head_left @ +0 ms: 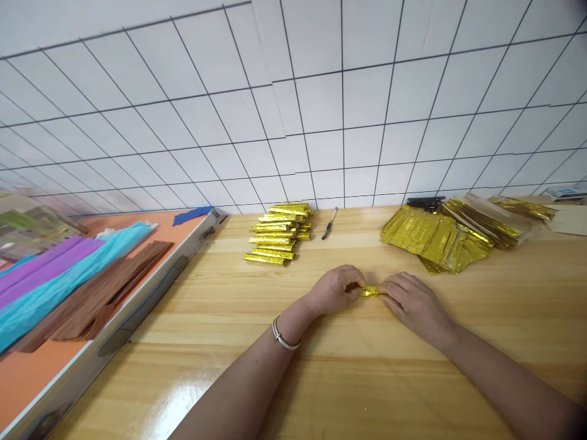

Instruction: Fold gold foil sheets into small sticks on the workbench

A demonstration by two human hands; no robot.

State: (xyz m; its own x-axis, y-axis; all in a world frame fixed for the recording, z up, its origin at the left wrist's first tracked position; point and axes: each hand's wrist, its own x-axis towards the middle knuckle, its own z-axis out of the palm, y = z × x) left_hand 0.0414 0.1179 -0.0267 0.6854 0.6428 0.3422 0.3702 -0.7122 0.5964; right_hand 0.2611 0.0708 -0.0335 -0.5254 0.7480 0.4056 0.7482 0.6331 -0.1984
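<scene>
For steadiness, seemingly, a gold foil piece [369, 292] is gripped between the fingers of the left hand [335, 289] and right hand [419, 308]; foil rolls [277, 235] are stacked at its ten o'clock.

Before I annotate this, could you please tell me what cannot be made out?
In the head view:
- Gold foil piece: ends covered by the left hand and right hand.
- Black object: lower part hidden behind gold sheets.
- Purple material: cut off by the left edge.
- Pen: any lettering too small to read.
</scene>
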